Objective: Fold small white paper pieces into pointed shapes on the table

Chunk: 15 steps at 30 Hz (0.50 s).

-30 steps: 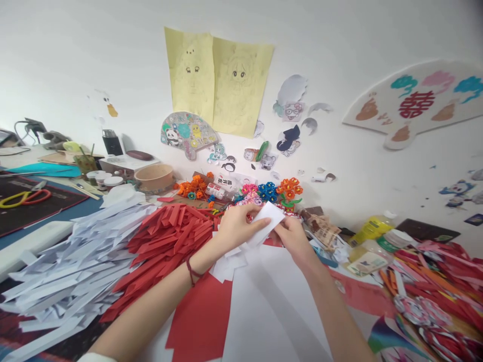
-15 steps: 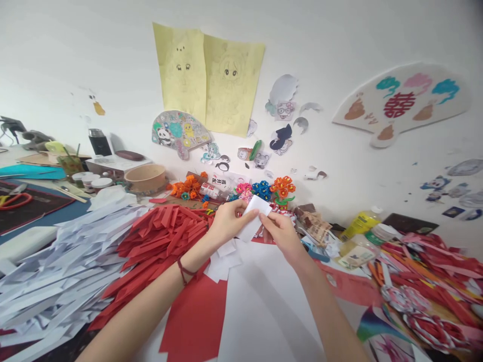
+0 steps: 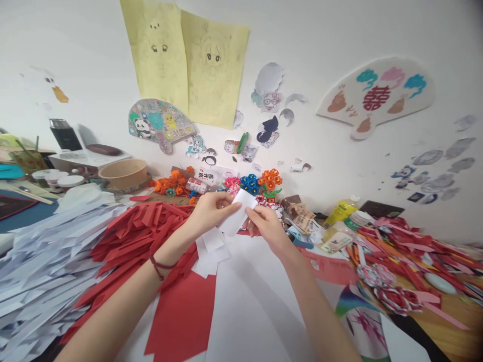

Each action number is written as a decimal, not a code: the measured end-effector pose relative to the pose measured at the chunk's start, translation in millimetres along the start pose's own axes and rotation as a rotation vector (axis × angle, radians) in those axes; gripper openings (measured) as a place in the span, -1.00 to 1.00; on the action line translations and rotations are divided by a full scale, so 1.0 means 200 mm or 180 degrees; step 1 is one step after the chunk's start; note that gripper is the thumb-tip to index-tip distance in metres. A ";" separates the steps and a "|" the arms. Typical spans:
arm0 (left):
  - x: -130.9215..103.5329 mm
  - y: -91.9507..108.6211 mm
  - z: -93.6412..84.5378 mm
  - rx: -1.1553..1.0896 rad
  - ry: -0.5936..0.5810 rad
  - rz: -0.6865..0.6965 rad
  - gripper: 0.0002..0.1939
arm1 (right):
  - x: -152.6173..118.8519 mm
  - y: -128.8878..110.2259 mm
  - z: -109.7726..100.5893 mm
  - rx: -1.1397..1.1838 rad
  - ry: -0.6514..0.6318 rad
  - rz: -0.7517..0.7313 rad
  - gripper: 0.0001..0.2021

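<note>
Between my two hands, above the table, is a small white piece of paper (image 3: 237, 213), tilted. My left hand (image 3: 213, 213) pinches its left side with the thumb on top. At its right edge, my right hand (image 3: 266, 223) grips it between thumb and fingers. Below lies a small pile of white paper pieces (image 3: 209, 256), partly over red paper (image 3: 183, 311). A large white sheet (image 3: 256, 296) extends toward me under my right forearm. Left of my hands are heaps of folded red strips (image 3: 139, 231) and folded white strips (image 3: 49, 271).
Behind my hands stand flowers (image 3: 269, 181) in orange, blue and pink. A yellow bottle (image 3: 341, 211) and a clear bottle (image 3: 347, 231) lie at right, beside red and pink strips (image 3: 411, 246). A round tan container (image 3: 124, 173) stands back left. Paper fans and drawings hang on the wall.
The view has turned slightly right, so the scene sits further left. Both hands still hold the white paper, with only a slight shift of its angle.
</note>
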<state>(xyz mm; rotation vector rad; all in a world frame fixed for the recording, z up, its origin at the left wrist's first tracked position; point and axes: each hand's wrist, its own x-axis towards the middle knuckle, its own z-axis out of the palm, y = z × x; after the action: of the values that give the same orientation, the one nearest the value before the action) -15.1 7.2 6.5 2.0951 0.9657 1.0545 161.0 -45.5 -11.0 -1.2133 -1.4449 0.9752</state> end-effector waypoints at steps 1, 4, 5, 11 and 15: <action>0.00 0.00 0.00 -0.0016 0.0003 0.0005 -0.59 | 0.00 0.00 0.00 0.0019 -0.0021 0.0022 -0.60; 0.00 -0.01 0.00 -0.0031 0.0009 0.0027 -0.61 | 0.00 0.00 0.00 0.0072 -0.0099 0.0000 -0.61; 0.00 -0.01 0.00 -0.0016 0.0003 0.0036 -0.62 | 0.00 0.01 0.00 0.0085 -0.0127 -0.0019 -0.61; 0.01 -0.01 -0.01 0.0463 0.0065 0.0113 -0.67 | 0.01 0.02 0.01 0.0064 -0.0149 -0.0080 -0.61; -0.08 0.14 0.01 0.1175 0.0874 0.0590 -0.79 | 0.01 0.03 0.00 -0.0156 -0.0041 -0.0089 -0.57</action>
<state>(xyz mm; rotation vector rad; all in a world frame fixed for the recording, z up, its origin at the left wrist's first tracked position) -11.2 -21.3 20.1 2.4174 1.1902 1.3712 161.0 -41.9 -15.8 -1.2208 -1.4998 0.9351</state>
